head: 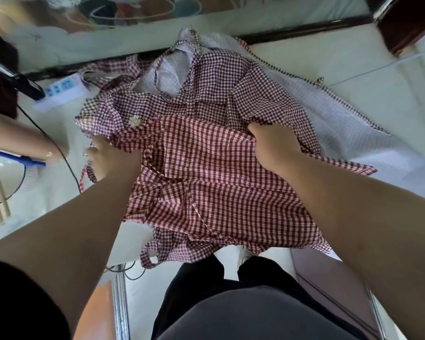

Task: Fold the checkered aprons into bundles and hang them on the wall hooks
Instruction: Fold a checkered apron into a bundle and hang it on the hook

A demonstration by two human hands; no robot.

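A white tiled floor (353,69) is running up to a dark baseboard (292,32), and a heap of checkered aprons (231,77) is lying spread across it. The heap is showing dark maroon check in the middle and pale undersides at the right. Above the heap, a person in black trousers is holding a red checkered apron (206,180) by its upper edge. The cloth is hanging crumpled down towards the legs.

The right hand (272,143) is gripping the apron's upper right part. Its fingers are curling down into a bunch of cloth, which is hiding them. The left hand (111,160) is gripping the upper left edge, its fingers curling round the fabric with the tips buried in the fold. A thin strap (86,177) is dangling just below it.

Another person's forearm (17,141) is reaching in at the left edge. A white power strip (59,90) is lying near the baseboard, left of the heap. A small daisy patch (135,121) is showing on a maroon apron, just beyond the left hand.
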